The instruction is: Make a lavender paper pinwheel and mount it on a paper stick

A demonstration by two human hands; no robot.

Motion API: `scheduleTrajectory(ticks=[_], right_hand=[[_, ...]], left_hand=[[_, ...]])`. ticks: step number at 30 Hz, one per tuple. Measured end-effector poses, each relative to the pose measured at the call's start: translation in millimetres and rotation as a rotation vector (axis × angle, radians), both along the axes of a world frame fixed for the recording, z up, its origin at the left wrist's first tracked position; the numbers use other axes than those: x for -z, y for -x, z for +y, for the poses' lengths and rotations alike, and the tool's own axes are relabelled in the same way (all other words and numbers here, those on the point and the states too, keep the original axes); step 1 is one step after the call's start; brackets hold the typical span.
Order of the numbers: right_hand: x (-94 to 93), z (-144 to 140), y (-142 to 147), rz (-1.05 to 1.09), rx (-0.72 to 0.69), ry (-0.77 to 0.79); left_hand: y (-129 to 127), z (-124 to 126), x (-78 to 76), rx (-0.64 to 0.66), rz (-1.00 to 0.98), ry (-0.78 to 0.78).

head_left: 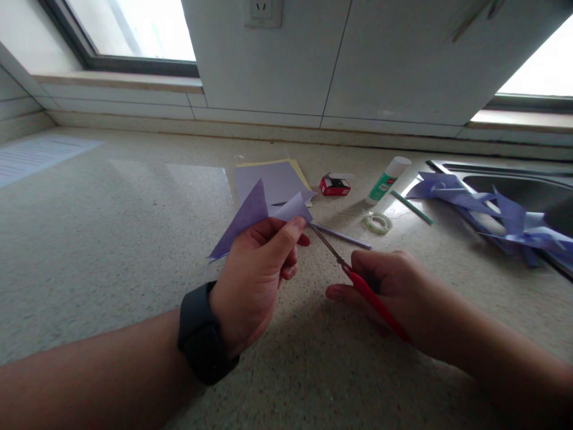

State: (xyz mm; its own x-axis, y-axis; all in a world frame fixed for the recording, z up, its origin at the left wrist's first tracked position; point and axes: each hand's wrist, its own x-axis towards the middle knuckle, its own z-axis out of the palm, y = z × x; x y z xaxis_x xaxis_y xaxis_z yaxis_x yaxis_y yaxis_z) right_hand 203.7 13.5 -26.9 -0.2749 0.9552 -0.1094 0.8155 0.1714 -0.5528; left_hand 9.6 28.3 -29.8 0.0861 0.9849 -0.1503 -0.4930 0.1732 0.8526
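My left hand (264,263), with a black watch on its wrist, pinches a piece of purple paper (244,224) between thumb and fingers. The paper has a pointed flap at the left and a paler, curved part by the thumb. In my right hand (394,280) is a pair of scissors (373,301) with red handles and thin metal blades. The blade tips reach the paper's right edge beside my left thumb; whether they are cutting into it, I cannot tell. Behind the blades a thin purple stick (342,235) lies on the counter.
Beyond my left hand lie purple and yellow paper sheets (268,179). A small red box (335,186), glue stick (387,181), tape roll (378,223) and green stick (412,208) are further right. Purple paper scraps (510,215) lie over the sink's edge (452,167). A printed sheet (40,155) lies far left.
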Motion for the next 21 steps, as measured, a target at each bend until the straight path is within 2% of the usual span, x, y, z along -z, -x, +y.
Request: scheduleTrajectory(ticks=[13,21], right_hand=[[1.4,1.1,-0.5,-0.015,-0.022,-0.069],[4.3,2.6,-12.2,0.014,0.002,-0.184]], left_hand=[[-0.8,1.4,-0.5,-0.016,-0.011,0.009],[0.5,0.6,1.2,-0.004,-0.006,0.004]])
